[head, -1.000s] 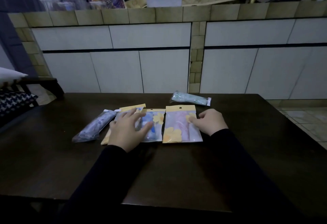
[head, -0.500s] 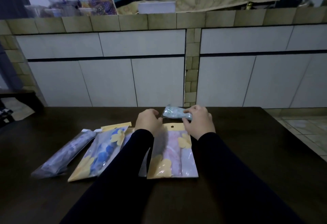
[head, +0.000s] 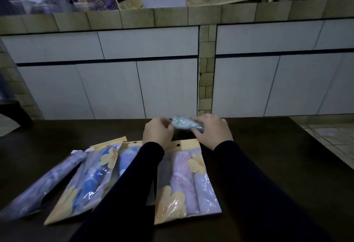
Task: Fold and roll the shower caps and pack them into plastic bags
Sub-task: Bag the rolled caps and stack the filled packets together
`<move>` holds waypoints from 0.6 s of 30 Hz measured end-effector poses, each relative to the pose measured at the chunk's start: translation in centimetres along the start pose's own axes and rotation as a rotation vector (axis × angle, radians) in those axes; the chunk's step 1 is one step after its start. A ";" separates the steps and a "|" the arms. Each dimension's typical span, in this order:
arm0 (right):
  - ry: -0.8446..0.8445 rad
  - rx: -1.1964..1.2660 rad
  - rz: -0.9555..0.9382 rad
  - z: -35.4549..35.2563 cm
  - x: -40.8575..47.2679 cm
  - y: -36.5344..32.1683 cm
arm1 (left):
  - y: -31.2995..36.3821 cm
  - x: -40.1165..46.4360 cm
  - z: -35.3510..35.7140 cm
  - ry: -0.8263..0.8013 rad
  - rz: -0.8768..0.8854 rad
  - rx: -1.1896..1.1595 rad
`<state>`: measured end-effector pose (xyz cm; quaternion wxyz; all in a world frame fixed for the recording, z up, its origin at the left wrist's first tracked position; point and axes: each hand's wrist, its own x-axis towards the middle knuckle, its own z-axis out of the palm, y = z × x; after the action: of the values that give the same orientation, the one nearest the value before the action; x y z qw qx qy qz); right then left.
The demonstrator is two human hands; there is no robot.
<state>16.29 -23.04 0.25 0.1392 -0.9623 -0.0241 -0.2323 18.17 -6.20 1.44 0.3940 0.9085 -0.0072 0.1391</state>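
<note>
The dark table (head: 287, 165) is carrying four packed bags; the pink bag (head: 188, 182) is lying between both sleeves. At the far edge, the left hand (head: 158, 133) and right hand (head: 213, 131) are both pinching the pale blue rolled shower cap (head: 184, 123), fingers closed on its ends.

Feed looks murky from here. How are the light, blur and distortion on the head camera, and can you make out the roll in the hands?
Head view: dim and bluish, the dark table nearly swallowing the black sleeves; small glare streaks on the pink packet; wide-angle bowing along the tiled counter edge; the pale blue roll between left hand and right hand is motion-smeared, so its detail is unreadable.
</note>
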 end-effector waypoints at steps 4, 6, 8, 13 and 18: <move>0.137 0.093 -0.027 -1.0 -1.4 -0.6 | 1.1 -1.3 -1.2 0.135 0.028 -0.404; 0.148 0.107 -0.081 -1.6 -2.4 -1.2 | 1.6 -2.1 -1.7 0.156 0.016 -0.667; 0.117 0.181 -0.112 -2.1 -3.4 -1.7 | 2.1 -2.9 -2.2 0.152 0.007 -0.848; 0.199 0.417 -0.105 -4.1 -5.2 -2.6 | 2.7 -5.0 -3.1 0.022 -0.006 -1.282; 0.169 0.447 -0.072 -7.2 -5.9 -2.9 | 3.2 -6.7 -4.2 -0.097 -0.007 -1.420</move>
<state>7.53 -22.16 4.48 0.3418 -0.8833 -0.0973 -0.3059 10.29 -6.03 4.71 0.8904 0.4374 -0.1110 0.0588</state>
